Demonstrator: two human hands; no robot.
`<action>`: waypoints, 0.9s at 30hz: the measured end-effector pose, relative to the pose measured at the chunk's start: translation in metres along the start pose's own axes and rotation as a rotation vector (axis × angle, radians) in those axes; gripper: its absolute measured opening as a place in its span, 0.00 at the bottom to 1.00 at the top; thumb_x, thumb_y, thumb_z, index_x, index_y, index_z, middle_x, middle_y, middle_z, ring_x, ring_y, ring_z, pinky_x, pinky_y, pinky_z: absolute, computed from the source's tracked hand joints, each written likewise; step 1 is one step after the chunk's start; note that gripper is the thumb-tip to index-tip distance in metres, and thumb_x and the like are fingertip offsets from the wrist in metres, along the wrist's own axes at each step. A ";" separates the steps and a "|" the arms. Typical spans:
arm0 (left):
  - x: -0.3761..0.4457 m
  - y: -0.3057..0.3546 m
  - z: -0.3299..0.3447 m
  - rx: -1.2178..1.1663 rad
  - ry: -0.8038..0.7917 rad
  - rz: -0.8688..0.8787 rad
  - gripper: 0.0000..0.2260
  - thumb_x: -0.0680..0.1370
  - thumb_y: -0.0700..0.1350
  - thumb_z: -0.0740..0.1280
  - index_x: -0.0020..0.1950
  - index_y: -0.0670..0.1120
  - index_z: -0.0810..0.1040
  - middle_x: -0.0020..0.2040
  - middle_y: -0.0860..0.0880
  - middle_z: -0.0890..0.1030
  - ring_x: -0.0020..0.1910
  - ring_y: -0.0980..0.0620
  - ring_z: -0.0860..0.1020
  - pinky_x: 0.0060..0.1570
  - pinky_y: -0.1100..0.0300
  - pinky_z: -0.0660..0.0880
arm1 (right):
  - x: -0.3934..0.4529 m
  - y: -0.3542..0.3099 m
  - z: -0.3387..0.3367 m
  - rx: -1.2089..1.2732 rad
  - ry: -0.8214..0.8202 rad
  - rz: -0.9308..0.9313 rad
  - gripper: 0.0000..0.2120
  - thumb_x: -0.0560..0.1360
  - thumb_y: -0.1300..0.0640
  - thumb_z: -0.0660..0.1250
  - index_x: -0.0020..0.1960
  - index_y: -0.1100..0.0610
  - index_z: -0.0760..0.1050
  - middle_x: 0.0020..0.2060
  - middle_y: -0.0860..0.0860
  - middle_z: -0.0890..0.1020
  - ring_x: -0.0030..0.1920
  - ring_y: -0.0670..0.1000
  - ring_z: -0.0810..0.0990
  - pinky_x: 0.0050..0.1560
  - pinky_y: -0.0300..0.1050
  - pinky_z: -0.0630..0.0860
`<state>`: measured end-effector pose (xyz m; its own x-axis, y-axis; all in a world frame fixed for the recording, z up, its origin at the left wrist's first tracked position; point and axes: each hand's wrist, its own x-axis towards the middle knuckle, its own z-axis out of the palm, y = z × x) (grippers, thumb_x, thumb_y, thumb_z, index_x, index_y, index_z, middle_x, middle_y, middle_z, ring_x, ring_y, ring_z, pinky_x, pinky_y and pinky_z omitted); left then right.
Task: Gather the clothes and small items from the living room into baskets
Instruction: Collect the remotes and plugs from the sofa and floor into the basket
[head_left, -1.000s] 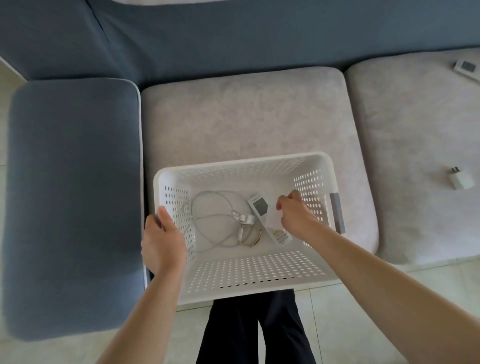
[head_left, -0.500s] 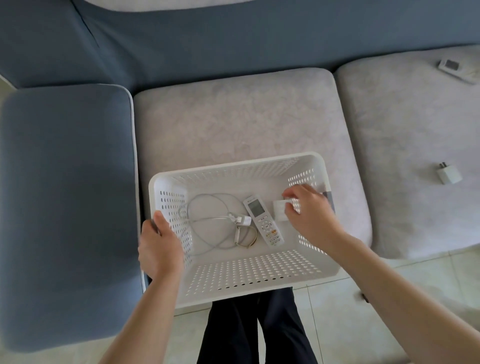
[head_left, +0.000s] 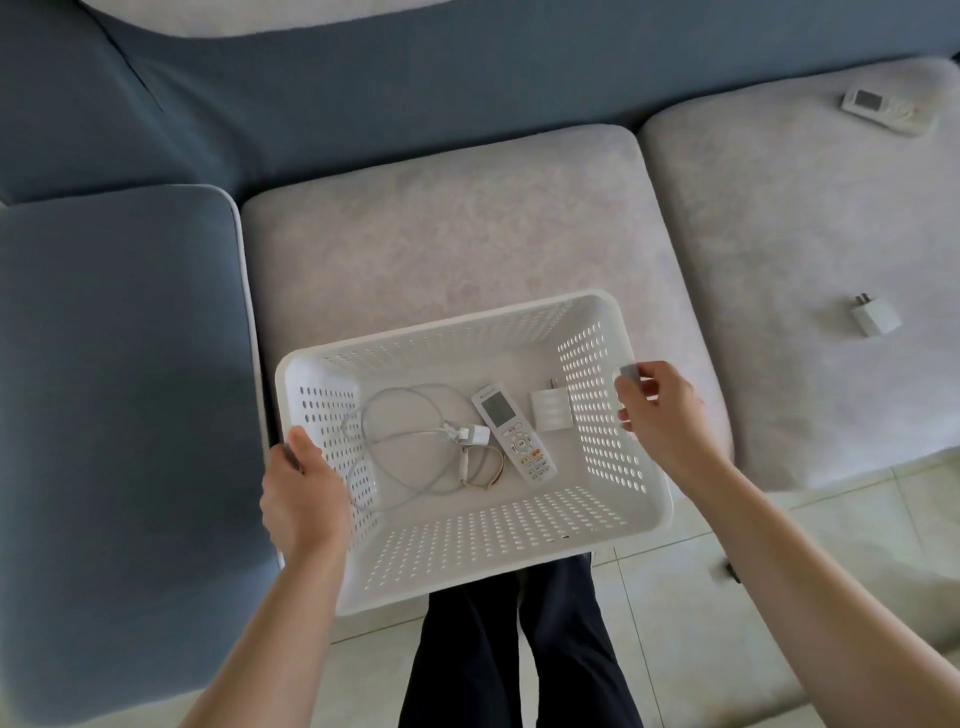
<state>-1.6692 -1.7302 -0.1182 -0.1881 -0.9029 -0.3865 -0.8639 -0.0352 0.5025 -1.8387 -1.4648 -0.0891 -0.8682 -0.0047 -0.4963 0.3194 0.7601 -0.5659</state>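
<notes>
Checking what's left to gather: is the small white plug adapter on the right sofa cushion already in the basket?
No, the small white plug adapter lies on the grey cushion, outside the white perforated basket.

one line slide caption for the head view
Left hand grips white perforated plastic basket on grey sofa cushion; right hand at its grey handle.

Domestic living room. Evidenced by blue sofa (head_left: 363, 98) with grey seat cushions (head_left: 447, 234), pale tiled floor (head_left: 857, 530), remote control (head_left: 883, 110) and plug adapter (head_left: 875, 318) left loose on seating, white perforated storage basket (head_left: 519, 551).
</notes>
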 end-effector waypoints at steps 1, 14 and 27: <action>-0.001 0.000 0.000 -0.009 0.003 0.005 0.24 0.84 0.59 0.49 0.52 0.43 0.76 0.46 0.49 0.76 0.45 0.43 0.74 0.47 0.48 0.73 | 0.000 0.001 0.001 0.033 0.000 0.013 0.12 0.79 0.51 0.60 0.60 0.55 0.73 0.44 0.50 0.81 0.44 0.54 0.81 0.45 0.52 0.78; -0.052 0.005 0.016 -0.020 -0.036 0.187 0.23 0.82 0.60 0.52 0.50 0.44 0.78 0.45 0.49 0.78 0.45 0.43 0.76 0.47 0.48 0.74 | -0.030 0.072 -0.032 0.287 0.079 0.169 0.09 0.79 0.56 0.61 0.42 0.60 0.72 0.32 0.52 0.70 0.34 0.52 0.69 0.34 0.45 0.66; -0.203 0.016 0.121 -0.111 -0.279 0.419 0.18 0.83 0.52 0.59 0.43 0.39 0.74 0.40 0.41 0.78 0.42 0.41 0.77 0.46 0.47 0.73 | -0.103 0.270 -0.133 0.433 0.304 0.357 0.11 0.78 0.51 0.61 0.40 0.55 0.71 0.31 0.52 0.74 0.34 0.52 0.71 0.38 0.50 0.69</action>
<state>-1.7009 -1.4955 -0.1253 -0.6384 -0.7007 -0.3184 -0.6355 0.2465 0.7317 -1.7140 -1.1729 -0.1032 -0.7283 0.4339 -0.5304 0.6786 0.3487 -0.6465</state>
